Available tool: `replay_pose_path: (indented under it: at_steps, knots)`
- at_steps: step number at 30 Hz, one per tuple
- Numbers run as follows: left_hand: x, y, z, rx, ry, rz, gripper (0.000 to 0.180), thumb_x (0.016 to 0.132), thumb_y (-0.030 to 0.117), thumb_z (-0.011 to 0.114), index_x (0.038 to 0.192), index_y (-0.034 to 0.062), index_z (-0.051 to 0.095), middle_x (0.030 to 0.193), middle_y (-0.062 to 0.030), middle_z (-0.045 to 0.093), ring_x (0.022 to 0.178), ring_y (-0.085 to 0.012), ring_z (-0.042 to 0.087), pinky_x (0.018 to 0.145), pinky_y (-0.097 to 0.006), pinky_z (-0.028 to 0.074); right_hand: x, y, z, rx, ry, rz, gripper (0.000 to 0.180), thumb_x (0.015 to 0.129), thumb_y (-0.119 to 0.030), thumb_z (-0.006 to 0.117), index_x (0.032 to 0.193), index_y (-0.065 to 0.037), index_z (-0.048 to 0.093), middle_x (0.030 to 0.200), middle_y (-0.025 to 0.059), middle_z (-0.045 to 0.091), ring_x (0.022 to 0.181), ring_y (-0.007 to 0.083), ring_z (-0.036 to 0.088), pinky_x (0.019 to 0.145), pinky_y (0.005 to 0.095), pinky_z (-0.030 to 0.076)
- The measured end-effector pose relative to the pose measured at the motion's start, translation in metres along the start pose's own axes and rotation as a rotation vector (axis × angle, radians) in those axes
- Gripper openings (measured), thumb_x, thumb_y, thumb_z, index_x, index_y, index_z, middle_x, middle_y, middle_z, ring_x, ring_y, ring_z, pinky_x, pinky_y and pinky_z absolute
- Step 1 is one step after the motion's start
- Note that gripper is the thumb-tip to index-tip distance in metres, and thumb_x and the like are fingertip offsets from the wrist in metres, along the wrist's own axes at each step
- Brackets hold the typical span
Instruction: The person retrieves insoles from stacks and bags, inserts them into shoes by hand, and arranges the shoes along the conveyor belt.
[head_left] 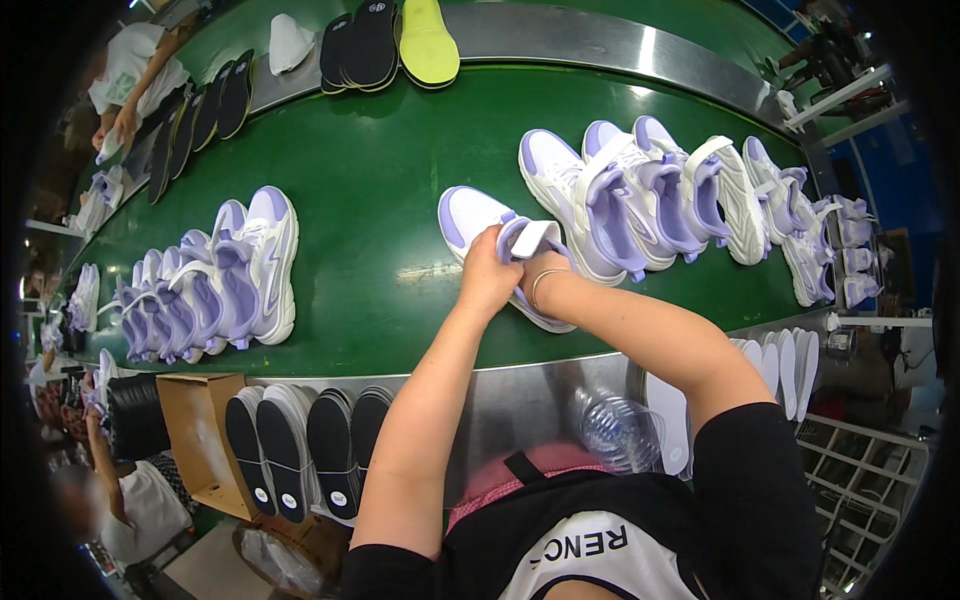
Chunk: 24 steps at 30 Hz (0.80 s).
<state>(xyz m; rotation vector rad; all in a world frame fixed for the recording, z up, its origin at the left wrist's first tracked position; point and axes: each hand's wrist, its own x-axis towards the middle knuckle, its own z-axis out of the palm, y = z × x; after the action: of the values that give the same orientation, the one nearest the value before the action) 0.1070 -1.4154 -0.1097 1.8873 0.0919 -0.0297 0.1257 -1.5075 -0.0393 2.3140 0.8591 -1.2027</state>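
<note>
A white and lilac sneaker (474,214) rests on the green work surface (380,200) in front of me, its toe pointing away to the left. My left hand (487,272) is closed on the near side of its collar. Reaching into the shoe's opening is my right hand (546,268), with a thin bracelet at the wrist; its fingers are hidden inside. Over the opening stands a white strap (532,238). Just right of this shoe, a row of matching sneakers (550,160) stretches toward the right end.
More sneakers (268,250) stand in a row at left. Bundled insoles (285,440), a cardboard box (200,440) and a clear plastic bottle (615,425) lie along the near side. Black insoles (368,45) and a yellow one (427,45) sit on the far metal ledge. Other people work at left.
</note>
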Motion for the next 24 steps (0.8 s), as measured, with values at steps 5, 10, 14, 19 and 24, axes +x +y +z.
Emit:
replay_pose_path:
  at_steps: [5,10,14,19,24]
  knots:
    - [-0.004,0.026,-0.004,-0.092,-0.052,0.002,0.046,0.058,-0.005,0.051,0.104,-0.0003,0.050,0.099,-0.0183,0.053,0.095,-0.0307,0.051,0.084,-0.035,0.040,-0.036,0.002,-0.020,-0.134,-0.047,-0.044,0.050,0.079,-0.025,0.038,0.127,-0.012,0.032,0.134,0.0037,0.027,0.124,0.0193,0.024,0.101,0.0336,0.019]
    - [-0.008,0.020,-0.004,0.002,-0.008,0.067,0.046,0.058,-0.003,0.050,0.104,-0.0002,0.050,0.099,-0.0190,0.053,0.095,-0.0323,0.050,0.084,-0.035,0.039,-0.026,0.012,0.019,0.100,-0.202,-0.173,0.035,0.065,-0.015,0.053,0.098,-0.004,0.058,0.100,0.0126,0.056,0.096,0.0246,0.053,0.080,0.0427,0.038]
    - [-0.001,0.003,0.009,0.090,0.087,0.101,0.044,0.059,-0.003,0.049,0.103,0.0012,0.051,0.095,-0.0154,0.056,0.091,-0.0288,0.053,0.081,-0.033,0.040,-0.028,0.008,0.031,0.141,-0.094,-0.121,0.033,0.066,-0.013,0.053,0.096,0.000,0.058,0.094,0.0142,0.060,0.091,0.0255,0.057,0.082,0.0481,0.034]
    - [-0.012,0.021,0.003,0.185,0.142,0.194,0.040,0.058,-0.003,0.048,0.098,-0.0003,0.053,0.095,-0.0192,0.054,0.090,-0.0354,0.051,0.082,-0.038,0.039,-0.043,0.010,0.075,0.340,0.370,-0.122,0.050,0.070,-0.015,0.054,0.118,-0.006,0.041,0.097,0.0094,0.058,0.098,0.0252,0.053,0.089,0.0495,0.028]
    - [0.004,-0.010,-0.073,0.193,0.312,0.096,0.040,0.064,-0.003,0.048,0.103,-0.0016,0.050,0.099,-0.0141,0.055,0.091,-0.0240,0.053,0.082,-0.032,0.040,-0.139,0.042,0.128,0.711,1.158,-0.032,0.039,0.070,-0.024,0.058,0.104,-0.008,0.051,0.101,0.0123,0.054,0.098,0.0263,0.049,0.086,0.0394,0.034]
